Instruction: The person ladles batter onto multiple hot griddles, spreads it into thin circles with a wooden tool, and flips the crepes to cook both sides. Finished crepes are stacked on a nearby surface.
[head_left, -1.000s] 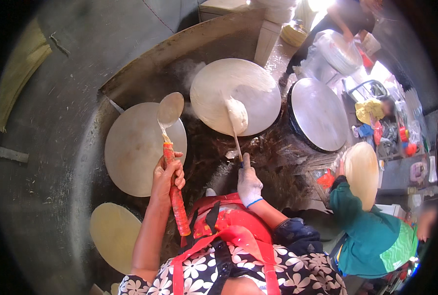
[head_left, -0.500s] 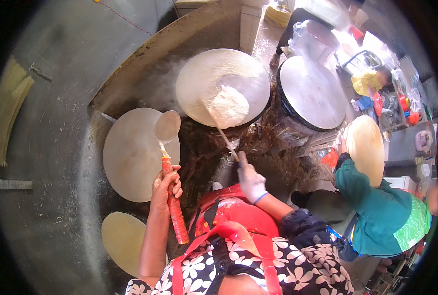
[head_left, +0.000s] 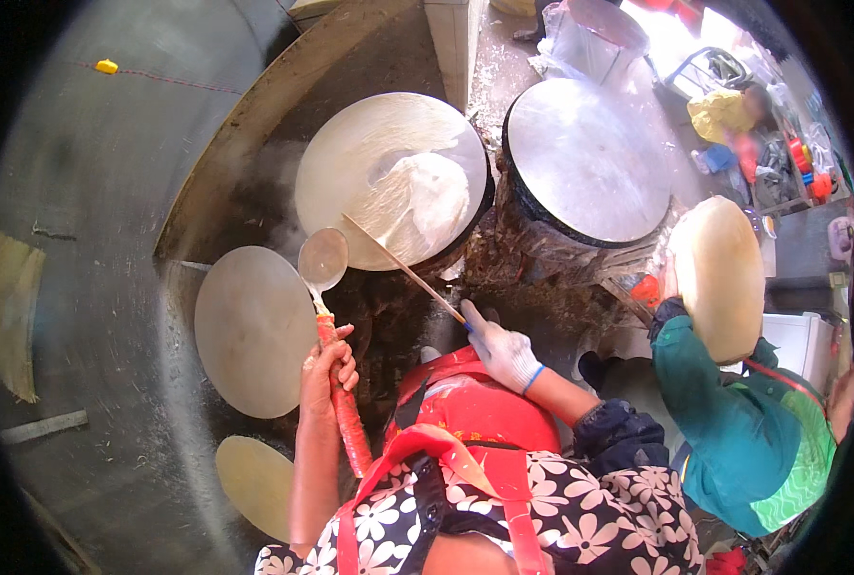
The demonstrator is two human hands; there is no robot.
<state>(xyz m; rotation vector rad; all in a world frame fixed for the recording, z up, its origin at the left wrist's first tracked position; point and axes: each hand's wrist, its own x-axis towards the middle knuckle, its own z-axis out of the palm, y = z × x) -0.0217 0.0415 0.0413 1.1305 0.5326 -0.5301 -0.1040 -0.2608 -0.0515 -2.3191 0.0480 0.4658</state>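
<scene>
My left hand (head_left: 330, 372) is closed round the red-wrapped handle of a ladle (head_left: 323, 259). The ladle's bowl is held up between two round griddles, over the edge of the left griddle (head_left: 254, 331). In a white glove, my right hand (head_left: 506, 356) grips a long thin batter spreader (head_left: 410, 275). The spreader slants up and left, its far end at the near left part of the far griddle (head_left: 323, 177). On that griddle lies a thin coat of pale batter, with a thicker mound of batter (head_left: 435, 196) toward the right. Faint steam hangs around it.
Another round griddle (head_left: 590, 158) with a dark rim stands at the right. Beside it, a person in a green sleeve (head_left: 719, 412) holds a large round flatbread (head_left: 719, 278). A pale round disc (head_left: 257, 489) lies at lower left. A curved wall (head_left: 207, 153) borders the far griddle.
The spreader's far end has moved left, away from the batter mound. The mound has changed shape. My left hand still holds the ladle up. The whole view has shifted slightly.
</scene>
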